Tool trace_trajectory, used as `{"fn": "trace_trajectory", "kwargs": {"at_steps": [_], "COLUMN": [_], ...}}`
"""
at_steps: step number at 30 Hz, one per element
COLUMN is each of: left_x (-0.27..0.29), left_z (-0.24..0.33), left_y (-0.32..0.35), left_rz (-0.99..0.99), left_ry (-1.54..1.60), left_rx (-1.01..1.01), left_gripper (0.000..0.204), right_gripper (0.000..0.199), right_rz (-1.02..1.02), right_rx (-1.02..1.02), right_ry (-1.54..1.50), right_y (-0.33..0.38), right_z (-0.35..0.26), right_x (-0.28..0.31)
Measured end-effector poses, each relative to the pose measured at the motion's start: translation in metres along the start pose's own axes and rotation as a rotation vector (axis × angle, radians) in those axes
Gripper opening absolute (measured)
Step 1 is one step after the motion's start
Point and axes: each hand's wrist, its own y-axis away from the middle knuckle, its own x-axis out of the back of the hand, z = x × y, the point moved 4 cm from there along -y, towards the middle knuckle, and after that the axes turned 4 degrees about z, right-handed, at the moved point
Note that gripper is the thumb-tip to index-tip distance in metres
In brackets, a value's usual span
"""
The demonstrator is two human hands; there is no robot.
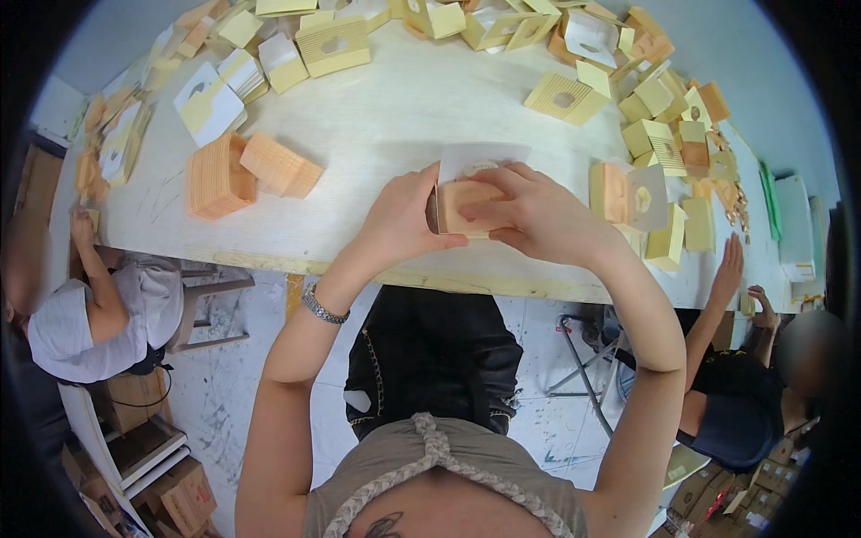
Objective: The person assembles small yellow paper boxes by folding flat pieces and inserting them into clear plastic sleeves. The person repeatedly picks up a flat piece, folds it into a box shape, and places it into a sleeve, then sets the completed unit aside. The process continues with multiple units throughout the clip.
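Observation:
In front of me, near the table's front edge, is a small cardboard box with its white lid flap (484, 156) raised. A peach insert tray (460, 195) sits in it. My left hand (399, 213) is closed around the box's left side, its thumb along the front. My right hand (549, 215) grips the right side, with fingers over the insert and its thumb near the front edge; these fingers hide part of the box. Left of my hands stand two nested stacks of peach trays (215, 177). To the right is an open box with a peach insert (613, 191).
Pale yellow boxes (666, 240) stand close on the right, and many more (334, 47) crowd the table's far edge. One yellow box (565, 96) lies far right of centre. A person (85, 314) sits at left; another person (740, 394) works at right. Cartons (179, 502) fill a lower-left shelf.

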Motion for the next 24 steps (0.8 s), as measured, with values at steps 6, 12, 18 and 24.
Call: {"fn": "trace_trajectory", "kwargs": {"at_steps": [6,12,18,24], "left_x": [-0.001,-0.004,-0.006,-0.011], "left_z": [0.001,-0.003,-0.009,-0.01], "left_y": [-0.004,-0.002,0.001,0.0], "left_rz": [-0.067,0.032,0.03,-0.007], "left_ry": [0.109,0.019,0.0,-0.042], "left_rx": [0.123,-0.071,-0.029,0.02], "left_gripper": [0.087,0.093,0.1,0.084], "right_gripper": [0.042,0.037,0.042,0.061], "right_rz": [0.136,0.183,0.2,0.263], "right_rx": [0.012,0.174,0.052,-0.014], "right_ry": [0.226,0.444,0.573,0.762], "right_y": [0.007,0.009,0.013,0.053], "right_z": [-0.004,-0.006,-0.017,-0.002], "right_x": [-0.022,-0.026,-0.013,-0.028]}}
